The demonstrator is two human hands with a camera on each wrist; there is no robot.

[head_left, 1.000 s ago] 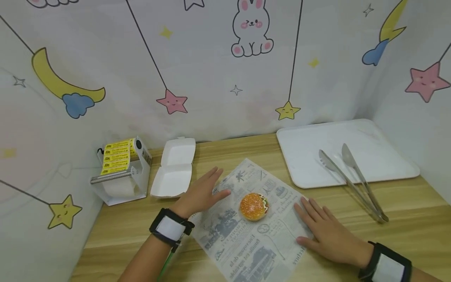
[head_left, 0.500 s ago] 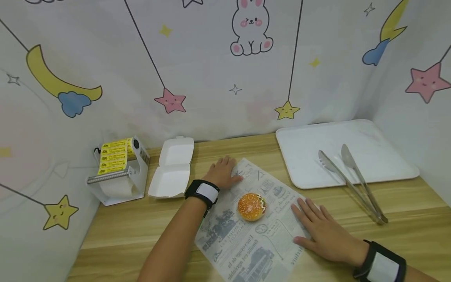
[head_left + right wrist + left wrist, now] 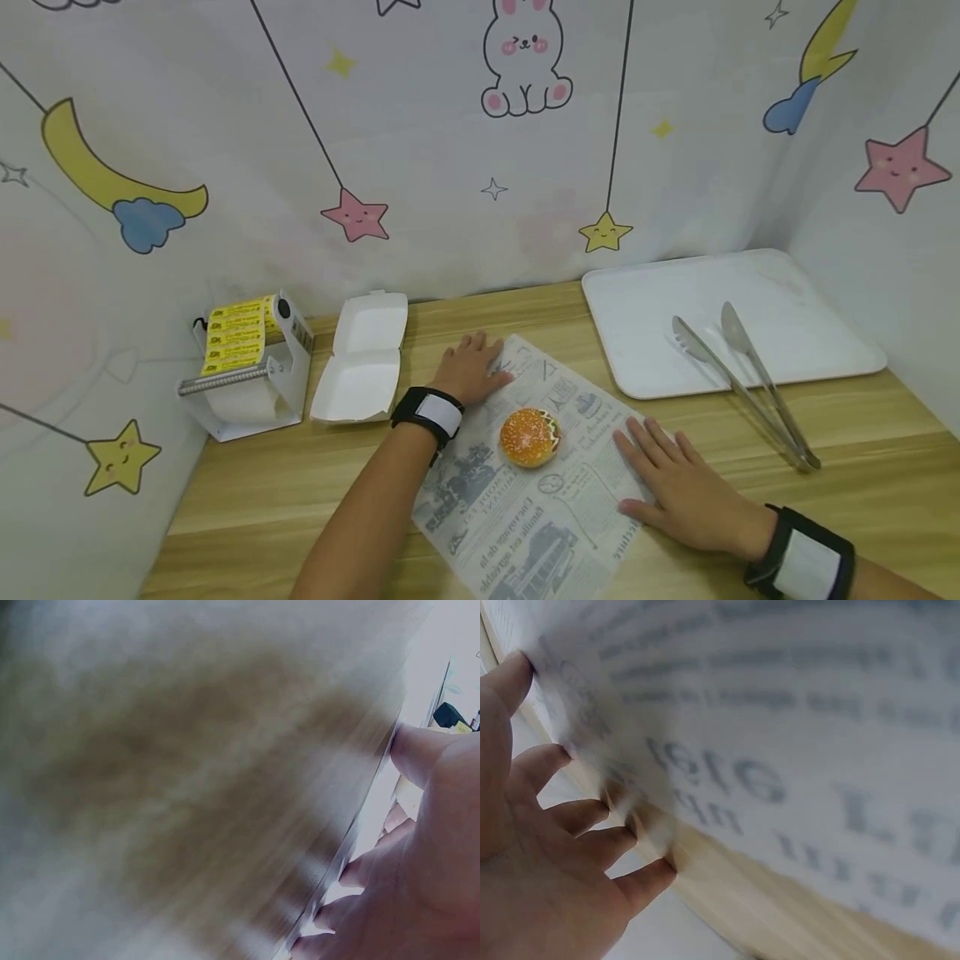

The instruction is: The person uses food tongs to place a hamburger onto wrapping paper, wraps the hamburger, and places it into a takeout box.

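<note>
A sheet of newsprint-patterned wrapping paper (image 3: pixel 510 517) lies flat and turned cornerwise on the table. On it sits a hamburger (image 3: pixel 529 437) with a sesame bun, between the two hands and touched by neither. My left hand (image 3: pixel 469 372) rests on the paper's far left edge, fingers spread; the left wrist view shows its fingertips (image 3: pixel 656 881) touching at the paper's edge. My right hand (image 3: pixel 686 492) lies with fingers spread on the right edge of the sheet. Its fingertips (image 3: pixel 356 871) press down in the right wrist view, where the surface is blurred.
An unfolded white takeaway box (image 3: pixel 360 379) stands behind the left hand. Beside it is a dispenser (image 3: pixel 251 367) with a roll of yellow labels. Metal tongs (image 3: pixel 765 400) lean on a white tray (image 3: pixel 817 333) at the back right. A printed curtain wall (image 3: pixel 450 167) closes the back.
My left hand has moved right and slightly away along the paper's left edge and settled there. The right hand stays on the right edge. The head view has shifted slightly.
</note>
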